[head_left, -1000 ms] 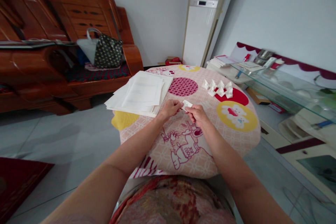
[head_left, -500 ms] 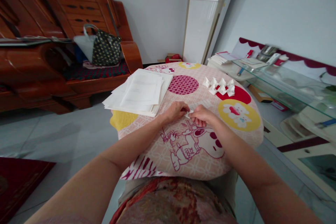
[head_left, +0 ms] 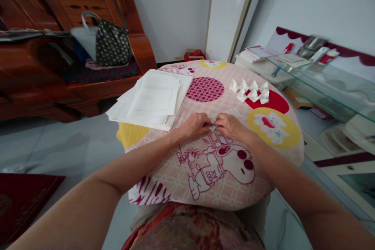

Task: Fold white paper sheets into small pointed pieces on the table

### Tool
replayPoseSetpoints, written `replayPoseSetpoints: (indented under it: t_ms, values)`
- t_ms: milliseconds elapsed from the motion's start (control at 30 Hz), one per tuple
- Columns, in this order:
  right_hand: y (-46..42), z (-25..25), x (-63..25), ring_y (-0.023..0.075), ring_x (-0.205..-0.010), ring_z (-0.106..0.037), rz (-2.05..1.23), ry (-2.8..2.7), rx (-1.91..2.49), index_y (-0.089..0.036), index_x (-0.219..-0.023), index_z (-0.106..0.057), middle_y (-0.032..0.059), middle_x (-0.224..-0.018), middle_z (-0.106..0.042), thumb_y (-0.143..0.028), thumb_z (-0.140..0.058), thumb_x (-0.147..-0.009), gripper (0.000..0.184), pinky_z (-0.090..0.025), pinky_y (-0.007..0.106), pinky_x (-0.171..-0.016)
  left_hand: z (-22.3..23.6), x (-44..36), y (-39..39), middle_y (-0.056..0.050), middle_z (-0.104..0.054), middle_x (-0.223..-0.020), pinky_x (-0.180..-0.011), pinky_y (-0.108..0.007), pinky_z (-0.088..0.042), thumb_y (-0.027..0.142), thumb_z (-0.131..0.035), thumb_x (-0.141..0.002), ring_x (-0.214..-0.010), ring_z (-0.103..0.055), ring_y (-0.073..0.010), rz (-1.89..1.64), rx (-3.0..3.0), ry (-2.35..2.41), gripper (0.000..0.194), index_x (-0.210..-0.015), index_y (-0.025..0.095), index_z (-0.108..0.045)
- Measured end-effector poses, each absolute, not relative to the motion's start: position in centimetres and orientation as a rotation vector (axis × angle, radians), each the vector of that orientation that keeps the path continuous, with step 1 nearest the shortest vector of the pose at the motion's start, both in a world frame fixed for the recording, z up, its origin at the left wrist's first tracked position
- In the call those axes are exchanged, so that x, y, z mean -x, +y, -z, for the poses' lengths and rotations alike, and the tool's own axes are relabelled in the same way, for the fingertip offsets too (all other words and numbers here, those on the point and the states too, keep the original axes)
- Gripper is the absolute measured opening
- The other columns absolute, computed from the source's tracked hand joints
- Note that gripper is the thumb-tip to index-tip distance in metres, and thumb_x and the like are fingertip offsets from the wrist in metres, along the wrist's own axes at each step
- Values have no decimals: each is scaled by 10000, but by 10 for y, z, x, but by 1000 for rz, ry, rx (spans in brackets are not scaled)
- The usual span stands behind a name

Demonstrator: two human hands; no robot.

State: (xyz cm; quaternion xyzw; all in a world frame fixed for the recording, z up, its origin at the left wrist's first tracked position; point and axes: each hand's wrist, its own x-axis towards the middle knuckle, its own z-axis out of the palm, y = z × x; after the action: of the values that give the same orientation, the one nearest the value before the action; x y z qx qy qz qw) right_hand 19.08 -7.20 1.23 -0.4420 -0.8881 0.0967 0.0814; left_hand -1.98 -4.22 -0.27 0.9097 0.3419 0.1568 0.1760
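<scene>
Over the middle of the round table, my left hand [head_left: 195, 125] and my right hand [head_left: 230, 125] meet around a small folded piece of white paper [head_left: 213, 128]. The fingertips of each hand pinch one side of it, and most of the paper is hidden behind them. Beyond my right hand stand several small white folded paper shapes [head_left: 253, 94], set close together in two rows. Left of my hands lies a stack of white paper sheets [head_left: 155, 95], loosely piled, with faint print on the top sheet.
A patterned pink cloth [head_left: 231, 191] covers the table. To the right is a glass shelf [head_left: 331, 93] with metal bowls [head_left: 312, 45] and a stack of papers [head_left: 253, 53] beside it. A wooden bench [head_left: 143, 52] holding a dotted bag [head_left: 113, 43] stands at the back left.
My right hand has turned so its fingers point more toward my left hand, both still on the small paper. The view has tilted down a little and come closer.
</scene>
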Motion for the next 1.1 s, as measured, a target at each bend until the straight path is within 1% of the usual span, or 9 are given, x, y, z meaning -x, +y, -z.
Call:
replayPoseSetpoints:
  t_ms: [200, 300, 400, 533, 633, 733, 833, 933, 1100]
  values:
    - [-60, -15, -198, 152, -737, -561, -480, -2617, 1252, -167, -790, -783, 53, -798, -636, -150, -644, -921, 191, -387, 290, -706, 7, 19, -44, -62, -741, -866, -716, -267, -452, 227, -615, -852, -760, -631, -152, -477, -2480, 1064, 199, -913, 172, -797]
    - [-55, -13, -199, 149, -729, -582, -630, -2485, 1238, -176, -756, -784, 37, -754, -662, -135, -650, -883, 190, -394, 279, -698, 7, 21, -45, -75, -751, -883, -721, -276, -456, 204, -600, -842, -780, -641, -161, -505, -2441, 1101, 203, -871, 169, -798]
    - [-51, -9, -200, 145, -697, -590, -795, -2313, 1318, -165, -728, -775, 19, -705, -675, -148, -659, -842, 164, -397, 271, -662, 3, 23, -45, -69, -760, -852, -696, -275, -451, 193, -609, -830, -747, -642, -155, -501, -2335, 1159, 194, -857, 164, -799]
    - [-47, -8, -198, 104, -540, -504, -1034, -2155, 1488, -149, -698, -743, -26, -569, -587, -186, -666, -819, 148, -344, 252, -541, -2, 24, -37, -23, -734, -714, -630, -253, -425, 170, -627, -813, -634, -604, -120, -446, -2166, 1159, 163, -804, 165, -791]
    - [-44, -11, -194, 85, -469, -479, -1179, -2051, 1586, -150, -683, -710, -37, -542, -567, -182, -665, -810, 138, -347, 235, -486, -3, 25, -28, 10, -665, -586, -568, -233, -391, 185, -659, -801, -542, -550, -97, -376, -2058, 1167, 140, -706, 164, -759]
    - [-44, -14, -188, 81, -440, -489, -1203, -2003, 1661, -151, -653, -676, -30, -543, -580, -173, -682, -802, 151, -355, 225, -453, 0, 26, -21, 21, -616, -521, -521, -215, -370, 211, -660, -820, -488, -531, -87, -301, -1959, 1156, 206, -627, 159, -711]
    - [-45, -17, -184, 80, -431, -485, -1164, -1988, 1725, -151, -641, -666, -30, -522, -572, -165, -695, -799, 161, -353, 221, -448, 2, 26, -18, 22, -608, -509, -490, -208, -361, 221, -673, -811, -457, -521, -85, -253, -1906, 1191, 198, -627, 156, -706]
    - [-45, -18, -182, 83, -446, -488, -1112, -1997, 1755, -148, -634, -669, -26, -515, -573, -161, -699, -799, 168, -353, 224, -466, 1, 25, -19, 21, -602, -505, -489, -206, -366, 216, -678, -801, -453, -518, -85, -233, -1903, 1231, 180, -636, 153, -710]
    - [-45, -15, -181, 100, -504, -519, -1009, -2023, 1778, -147, -646, -688, -18, -531, -588, -171, -711, -790, 149, -365, 235, -511, -8, 21, -23, 19, -596, -494, -501, -209, -359, 213, -671, -798, -471, -524, -87, -194, -1974, 1291, 216, -592, 154, -691]
